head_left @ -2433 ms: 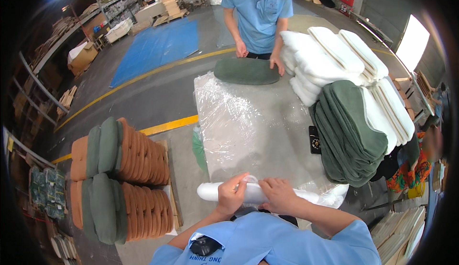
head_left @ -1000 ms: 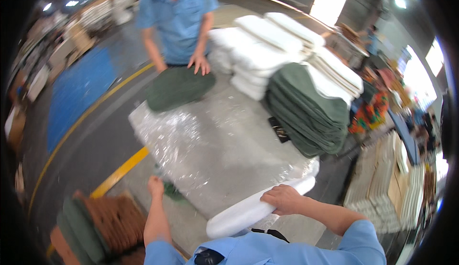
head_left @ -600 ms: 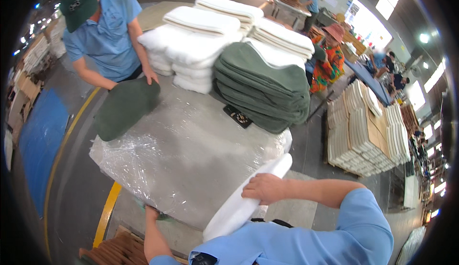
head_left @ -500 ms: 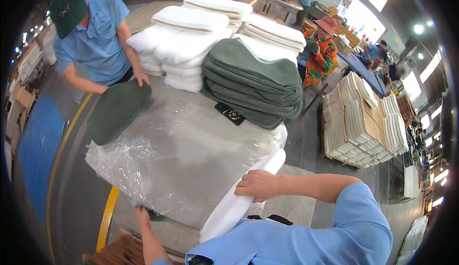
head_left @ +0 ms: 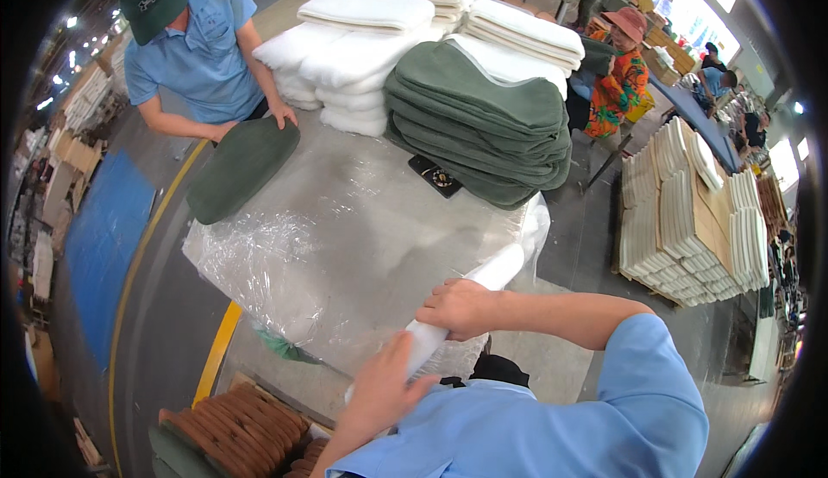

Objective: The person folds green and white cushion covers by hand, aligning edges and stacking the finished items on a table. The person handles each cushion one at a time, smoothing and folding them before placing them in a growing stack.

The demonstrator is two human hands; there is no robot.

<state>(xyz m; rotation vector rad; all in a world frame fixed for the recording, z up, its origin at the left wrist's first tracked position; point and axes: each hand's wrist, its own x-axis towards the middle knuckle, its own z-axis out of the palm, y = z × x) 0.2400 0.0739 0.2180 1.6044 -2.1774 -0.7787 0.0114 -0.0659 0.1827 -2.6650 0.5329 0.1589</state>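
While both of the wearer's forearms come in from the lower edge in blue sleeves, the right hand (head_left: 459,307) lies curled over the top of a white roll of plastic film (head_left: 466,293), fingers wrapped down its far side, gripping it. Left hand (head_left: 382,389) sits lower on the same roll, palm flat against its near end, fingers fairly straight and close together; resting on it, not closed round it. Roll lies slantwise at the near right corner of the table (head_left: 362,211), upper end pointing toward the far right. A clear sheet of film (head_left: 293,262) runs from the roll across the tabletop, smooth in the middle, bunched and crinkled where it hangs over the left edge. On the far right part of the table: a stack of dark green cushions (head_left: 479,120), with stacks of white foam pads (head_left: 371,34) behind and to its left. A small black object (head_left: 434,175) lies on the film just in front of the green stack. At the far left corner a co-worker in a blue shirt and green cap has both hands on a single green cushion (head_left: 241,168) lying flat. A pile of brown and green cushions (head_left: 237,431) sits on the floor at lower left; a pallet of pale stacked pads (head_left: 681,219) stands to the right.
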